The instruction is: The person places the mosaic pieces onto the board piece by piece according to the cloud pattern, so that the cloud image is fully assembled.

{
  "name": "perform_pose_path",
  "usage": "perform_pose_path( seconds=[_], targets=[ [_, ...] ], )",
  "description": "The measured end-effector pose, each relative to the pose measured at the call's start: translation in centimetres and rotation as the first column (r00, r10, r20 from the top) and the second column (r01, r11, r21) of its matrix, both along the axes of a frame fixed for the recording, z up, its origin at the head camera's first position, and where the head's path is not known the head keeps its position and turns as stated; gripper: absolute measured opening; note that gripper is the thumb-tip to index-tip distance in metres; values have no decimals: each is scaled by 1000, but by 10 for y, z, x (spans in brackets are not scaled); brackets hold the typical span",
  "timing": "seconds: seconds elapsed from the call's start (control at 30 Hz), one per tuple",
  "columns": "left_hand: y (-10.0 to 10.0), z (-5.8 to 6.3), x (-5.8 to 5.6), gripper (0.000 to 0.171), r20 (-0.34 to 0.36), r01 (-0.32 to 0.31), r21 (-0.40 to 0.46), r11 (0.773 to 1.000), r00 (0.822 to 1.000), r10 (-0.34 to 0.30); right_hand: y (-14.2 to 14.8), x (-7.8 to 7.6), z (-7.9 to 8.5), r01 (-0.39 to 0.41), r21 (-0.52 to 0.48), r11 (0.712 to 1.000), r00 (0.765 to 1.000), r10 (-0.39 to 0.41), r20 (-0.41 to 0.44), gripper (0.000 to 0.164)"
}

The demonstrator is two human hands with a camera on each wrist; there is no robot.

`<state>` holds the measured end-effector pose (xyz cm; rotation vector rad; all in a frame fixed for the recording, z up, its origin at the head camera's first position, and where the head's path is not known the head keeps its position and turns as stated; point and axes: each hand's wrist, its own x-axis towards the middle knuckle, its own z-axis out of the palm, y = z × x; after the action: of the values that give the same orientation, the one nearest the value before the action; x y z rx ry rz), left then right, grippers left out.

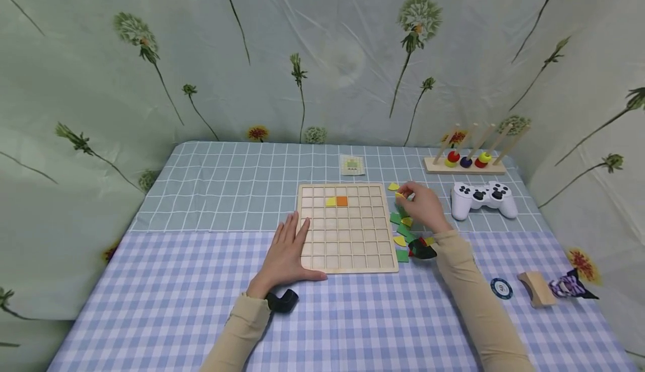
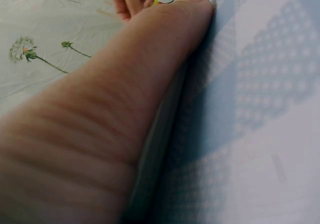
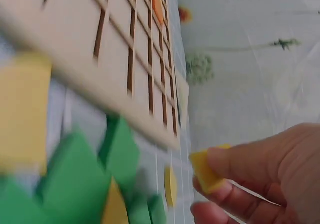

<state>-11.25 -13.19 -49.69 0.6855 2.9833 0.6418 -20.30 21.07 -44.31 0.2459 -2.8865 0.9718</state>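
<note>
A square wooden grid board [image 1: 350, 249] lies on the table, with a yellow tile [image 1: 330, 201] and an orange tile [image 1: 342, 201] side by side in its upper cells. Fingers spread, my left hand [image 1: 286, 254] rests along the board's left edge, its thumb at the near-left corner. Between thumb and fingers, my right hand [image 1: 420, 204] pinches a small yellow block [image 3: 207, 171], raised beyond the board's right edge. Below that hand lies a loose pile of green blocks [image 3: 72, 181] and yellow blocks [image 1: 400, 241], partly hidden by the hand and wrist.
Behind the board lies a small pattern card [image 1: 352, 165]. A wooden peg stand [image 1: 466, 168] with coloured beads and a white game controller [image 1: 482, 199] are at the far right. Nearer are a round chip [image 1: 501, 288], an arched wooden block [image 1: 537, 289] and a purple patterned item [image 1: 569, 286].
</note>
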Motion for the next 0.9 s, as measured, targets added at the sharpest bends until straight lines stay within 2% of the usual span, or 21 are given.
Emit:
perform_pose_path(
  seconds=[0.17, 0.4, 0.57, 0.73, 0.9],
  targets=[
    [0, 0, 0, 128, -3, 6, 5, 1000, 1000, -6, -19, -1, -3, -56, -69, 996, 998, 55, -27, 12],
    [0, 0, 1, 127, -15, 3, 11, 1000, 1000, -3, -47, -3, 0, -124, -159, 979, 992, 121, -27, 13],
    [0, -1, 2, 128, 6, -3, 8, 1000, 1000, 3, -64, -7, -1, -132, -152, 980, 991, 136, 16, 8],
    [0, -1, 0, 129, -11, -3, -2, 1000, 1000, 3, -76, -14, -7, -115, -117, 987, 988, 125, 86, 11],
    [-1, -1, 0, 128, -16, -1, 8, 1000, 1000, 2, -85, -16, -10, -95, -84, 992, 990, 103, 98, 11]
  ],
)
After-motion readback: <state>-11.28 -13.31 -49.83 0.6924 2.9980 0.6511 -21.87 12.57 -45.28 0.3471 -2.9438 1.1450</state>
